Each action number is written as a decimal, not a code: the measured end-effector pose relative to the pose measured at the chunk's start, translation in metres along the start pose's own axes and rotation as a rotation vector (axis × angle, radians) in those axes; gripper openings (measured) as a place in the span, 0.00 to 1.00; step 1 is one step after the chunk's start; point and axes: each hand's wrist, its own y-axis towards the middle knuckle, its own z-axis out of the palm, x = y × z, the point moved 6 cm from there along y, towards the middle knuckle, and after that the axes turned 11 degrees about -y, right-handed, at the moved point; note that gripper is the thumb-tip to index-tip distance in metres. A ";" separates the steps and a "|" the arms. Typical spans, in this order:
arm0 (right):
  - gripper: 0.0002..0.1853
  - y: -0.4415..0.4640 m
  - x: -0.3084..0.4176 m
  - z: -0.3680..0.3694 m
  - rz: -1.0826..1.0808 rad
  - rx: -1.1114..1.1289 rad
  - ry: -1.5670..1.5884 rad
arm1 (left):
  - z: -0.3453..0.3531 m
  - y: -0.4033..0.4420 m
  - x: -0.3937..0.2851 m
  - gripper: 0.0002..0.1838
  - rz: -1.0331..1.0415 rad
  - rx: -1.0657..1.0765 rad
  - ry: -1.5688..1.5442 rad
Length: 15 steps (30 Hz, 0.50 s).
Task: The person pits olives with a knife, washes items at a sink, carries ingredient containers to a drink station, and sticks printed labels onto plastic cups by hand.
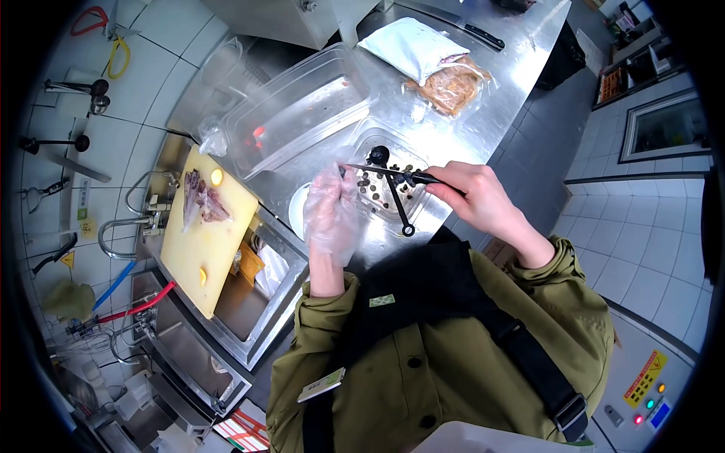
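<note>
Olive jacket (461,362), knife (430,179) above steel counter (483,130), tiled walls (627,230)

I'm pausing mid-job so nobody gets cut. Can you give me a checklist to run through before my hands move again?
1. Knife gripped by the handle: ok, in the right hand.
2. Blade clear of the left hand: not ok, its tip reaches the fingers; whether it touches, I cannot tell.
3. Both hands gloved: not ok, the left wears a clear plastic glove, the right is bare.
4. Left fingers' hold: cannot tell, anything pinched there is too small to make out.
5. Small container free of loose tools: not ok, a black long-handled spoon lies across it.
6. Second knife away from the hands: ok, farther along the counter.
</note>
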 end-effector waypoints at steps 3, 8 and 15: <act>0.09 -0.001 0.003 0.006 0.002 -0.066 0.060 | 0.018 -0.003 -0.003 0.15 0.087 -0.029 0.236; 0.09 0.001 0.009 0.010 -0.025 -0.108 0.021 | 0.023 -0.009 -0.002 0.12 0.071 -0.114 0.245; 0.10 -0.002 0.023 0.020 -0.095 -0.206 -0.260 | 0.011 -0.005 0.012 0.13 -0.063 -0.005 0.164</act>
